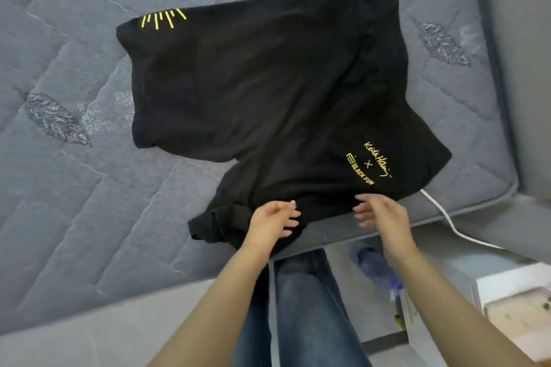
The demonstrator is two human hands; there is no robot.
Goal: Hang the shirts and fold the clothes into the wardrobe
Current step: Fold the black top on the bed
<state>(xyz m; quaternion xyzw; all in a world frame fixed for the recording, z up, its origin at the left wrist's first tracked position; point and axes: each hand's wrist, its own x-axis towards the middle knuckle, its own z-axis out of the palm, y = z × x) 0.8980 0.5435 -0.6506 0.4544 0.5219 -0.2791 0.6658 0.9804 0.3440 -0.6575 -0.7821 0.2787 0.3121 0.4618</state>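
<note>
**Black shirt spread on the mattress, both hands at its near edge**

The black shirt [268,92] is laid out on the grey quilted mattress [74,188], stretching away from both hands, with its near edge bunched just under the fingertips. The left hand [272,225] is seen over the crumpled near corner, fingers loosely curled and relaxed; nothing is gripped, and whether the cloth is actually touched cannot be told for certain. The right hand [380,214] is held just beside it, fingers bent downward at the hem, directly below the yellow lettering [371,165]; no pinch on the fabric is shown there either.

The garment is judged to be light, soft and thoroughly limp (a knitted cotton, by the look of it), so no shape will be kept once it is lifted. It will sag between two grip points and fold wherever it is left unsupported. Slipping is not much of a worry, since cloth on quilted cloth tends to cling, and dragging would likely rumple it.

The best hold is judged to be a pinch at the two near corners, one per hand, well apart, so the edge is kept taut. The rumpled lump beneath the left hand should probably be smoothed first. A white cable [441,211] is lying past the right hand, along the mattress edge, and is best left unsnagged.
</note>
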